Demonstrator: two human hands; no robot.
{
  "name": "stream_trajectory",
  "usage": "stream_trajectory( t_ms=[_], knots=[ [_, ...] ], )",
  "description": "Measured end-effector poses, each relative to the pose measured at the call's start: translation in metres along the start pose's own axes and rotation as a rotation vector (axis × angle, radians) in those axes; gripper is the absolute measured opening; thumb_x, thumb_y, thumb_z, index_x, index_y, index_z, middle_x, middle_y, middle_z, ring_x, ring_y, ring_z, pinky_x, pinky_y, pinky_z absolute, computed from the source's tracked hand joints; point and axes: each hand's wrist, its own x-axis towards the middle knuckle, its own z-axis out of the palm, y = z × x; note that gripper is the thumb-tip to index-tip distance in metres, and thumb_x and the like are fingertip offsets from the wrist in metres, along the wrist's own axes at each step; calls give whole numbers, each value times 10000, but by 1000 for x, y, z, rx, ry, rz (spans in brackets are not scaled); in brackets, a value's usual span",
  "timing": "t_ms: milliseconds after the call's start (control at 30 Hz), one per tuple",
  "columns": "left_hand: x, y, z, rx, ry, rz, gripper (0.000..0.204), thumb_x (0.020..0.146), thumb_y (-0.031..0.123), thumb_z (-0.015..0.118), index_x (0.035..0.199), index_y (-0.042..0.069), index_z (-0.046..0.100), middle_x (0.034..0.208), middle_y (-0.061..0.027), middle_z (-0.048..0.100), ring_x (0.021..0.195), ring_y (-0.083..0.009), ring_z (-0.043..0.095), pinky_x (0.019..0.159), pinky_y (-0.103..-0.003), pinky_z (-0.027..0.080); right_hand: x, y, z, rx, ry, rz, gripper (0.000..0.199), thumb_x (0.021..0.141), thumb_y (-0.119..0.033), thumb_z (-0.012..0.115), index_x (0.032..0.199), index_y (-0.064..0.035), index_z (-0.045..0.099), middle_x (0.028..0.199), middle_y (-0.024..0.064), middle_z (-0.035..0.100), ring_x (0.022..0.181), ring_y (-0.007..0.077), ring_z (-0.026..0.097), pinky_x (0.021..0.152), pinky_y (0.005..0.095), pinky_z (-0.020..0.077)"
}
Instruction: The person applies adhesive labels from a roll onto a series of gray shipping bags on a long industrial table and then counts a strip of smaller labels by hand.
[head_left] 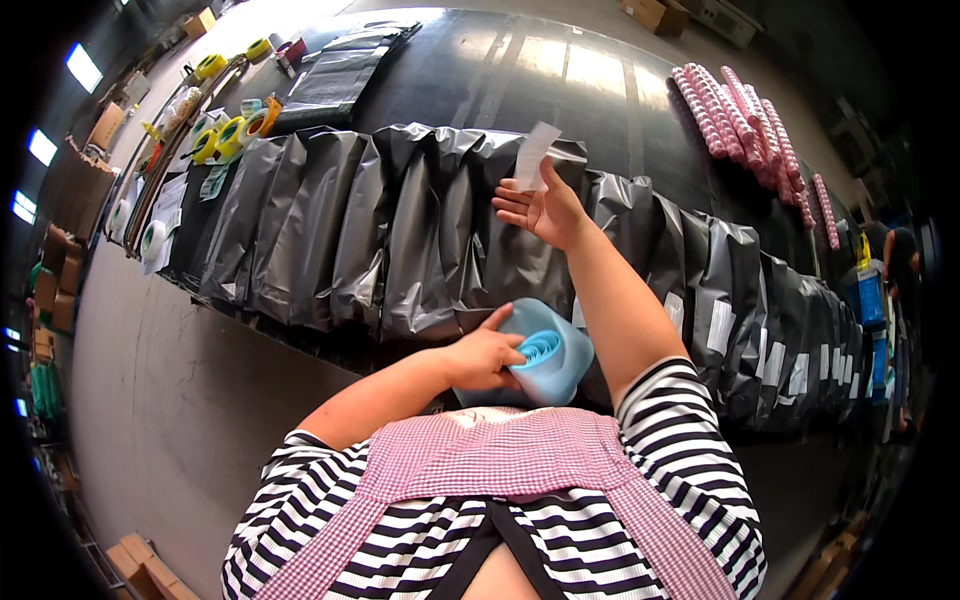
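Note:
In front of my chest, my left hand (484,356) grips a roll of light-blue backing strip (562,372), the fingers at its coiled end. Farther forward, my right hand (545,208) pinches a white paper label (536,150) between thumb and fingers, its other fingers stretched out. That label hangs over the upper end of a grey plastic mailing bag (522,245), one of a long row of filled bags. To the right, several bags carry white labels (719,326); on the bags to the left, no labels show on the visible faces.
The bags lie along the near edge of a long black table (470,60). Flat grey bags (335,75) are stacked at the back left, beside yellow tape rolls (229,136). Pink-and-white wrapped tubes (740,125) lie at the far right. Another person (900,255) stands at the right edge.

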Motion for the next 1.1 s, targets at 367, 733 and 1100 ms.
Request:
stream_trajectory(
  t_ms=[367, 733, 1100],
  knots=[
    [-2, 3, 15, -1, -48, -49, 121, 743, 143, 747, 833, 115, 671, 918, -80, 608, 1048, -262, 621, 1219, -579, 37, 44, -45, -36, 205, 517, -418, 636, 933, -609, 572, 1313, -100, 540, 1231, 81, 633, 1085, 298, 623, 888, 433, 472],
    [-11, 9, 29, 109, 1, -7, 166, 793, 225, 754, 799, 106, 639, 876, -80, 580, 985, -262, 626, 1213, -564, 109, -123, 53, 22, -744, 502, -872, 327, 921, -208, 721, 1196, -37, 682, 1196, 94, 694, 1111, 213, 654, 990, 326, 506],
    [-11, 13, 30, 28, 28, -20, 194, 810, 237, 749, 785, 95, 619, 907, -94, 593, 1008, -283, 612, 1202, -551, 158, -109, 94, 8, -1397, 368, -996, 417, 797, -128, 793, 1197, -67, 692, 1325, 130, 622, 1337, 321, 503, 1073, 407, 449]
  ],
)
